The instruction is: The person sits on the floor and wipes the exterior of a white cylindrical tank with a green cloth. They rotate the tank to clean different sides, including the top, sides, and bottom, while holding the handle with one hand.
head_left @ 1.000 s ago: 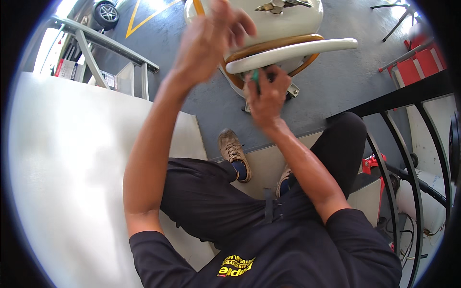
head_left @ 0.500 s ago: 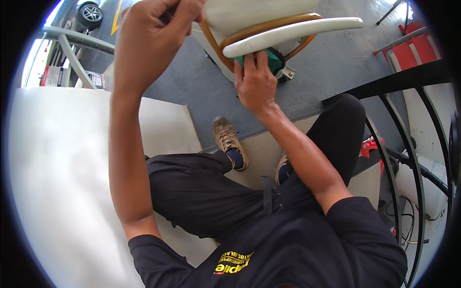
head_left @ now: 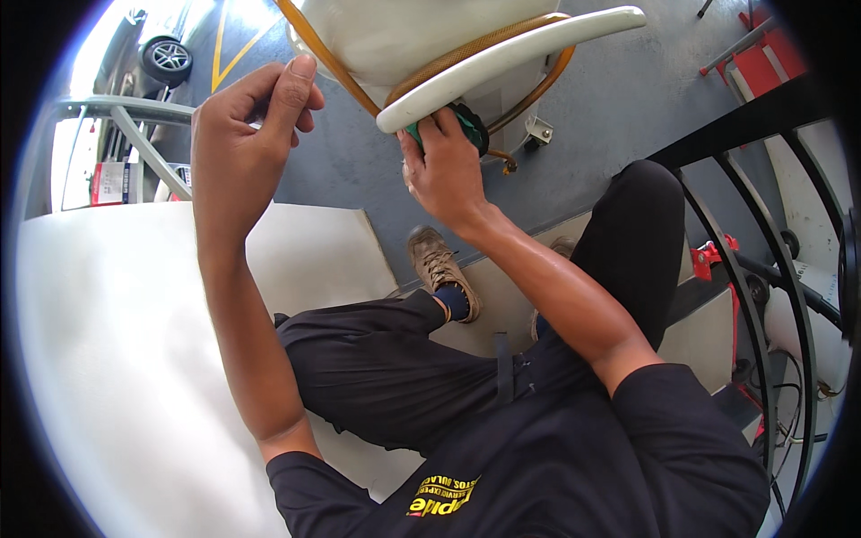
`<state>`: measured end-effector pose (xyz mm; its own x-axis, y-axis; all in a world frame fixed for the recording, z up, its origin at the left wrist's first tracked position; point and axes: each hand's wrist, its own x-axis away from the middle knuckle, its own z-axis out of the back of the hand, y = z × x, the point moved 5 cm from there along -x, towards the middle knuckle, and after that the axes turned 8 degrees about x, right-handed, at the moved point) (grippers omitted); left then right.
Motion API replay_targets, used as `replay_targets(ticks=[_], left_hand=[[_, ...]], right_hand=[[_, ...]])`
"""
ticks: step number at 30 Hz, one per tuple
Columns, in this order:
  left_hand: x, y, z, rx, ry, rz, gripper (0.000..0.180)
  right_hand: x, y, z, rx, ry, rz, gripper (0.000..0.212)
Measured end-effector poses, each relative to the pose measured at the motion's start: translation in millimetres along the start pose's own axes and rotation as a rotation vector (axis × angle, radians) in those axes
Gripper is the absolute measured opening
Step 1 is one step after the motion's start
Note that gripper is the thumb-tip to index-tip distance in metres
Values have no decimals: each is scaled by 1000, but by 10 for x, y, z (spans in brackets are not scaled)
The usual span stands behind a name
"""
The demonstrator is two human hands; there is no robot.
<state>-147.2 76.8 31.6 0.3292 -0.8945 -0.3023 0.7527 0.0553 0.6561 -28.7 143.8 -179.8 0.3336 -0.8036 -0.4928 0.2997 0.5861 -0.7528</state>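
Note:
Fingers curled and thumb laid against them, my left hand (head_left: pixel 256 134) is raised in the air, left of a large white rounded body (head_left: pixel 386 40). Whatever is inside that hand, if anything, is hidden. My right hand (head_left: pixel 446 175) reaches under a curved white bar (head_left: pixel 511 67) on the front of this body. Its fingers are closed on a green and black rounded part (head_left: pixel 470 125), mostly covered by the hand and the bar. An amber hose (head_left: pixel 327 56) is wound around the white body, behind the bar. Its lower end hangs right of my right hand.
A white panel (head_left: pixel 117 314) spreads along my left, below a grey metal frame (head_left: pixel 134 109). Black curved railings (head_left: pixel 744 215) stand at my right, with red equipment (head_left: pixel 762 58) beyond. A small metal bracket (head_left: pixel 538 132) is near the hose. A car wheel (head_left: pixel 168 58) shows far left.
My left hand has come lower and left, away from the white body. The body and bar sit further left and higher in view. My right hand keeps its hold on the green part.

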Motion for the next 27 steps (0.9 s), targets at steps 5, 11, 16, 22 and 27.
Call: replay_targets(ticks=[5,11,16,22,27], left_hand=[[58,-92,36,-28,-128,104,38],[245,-63,-463,-55,-460,-331,40],[89,75,-605,-237,-535,-124,28],[176,-14,-590,-140,-446,-122,25],[89,53,-576,-244,-509,-117,25]], right_hand=[[-112,22,640,-150,323,-259,19],[-164,153,409,110,438,87,25],[-70,31,18,216,210,194,36],[-193,19,249,193,281,200,26],[-103,81,27,212,193,248,35]])
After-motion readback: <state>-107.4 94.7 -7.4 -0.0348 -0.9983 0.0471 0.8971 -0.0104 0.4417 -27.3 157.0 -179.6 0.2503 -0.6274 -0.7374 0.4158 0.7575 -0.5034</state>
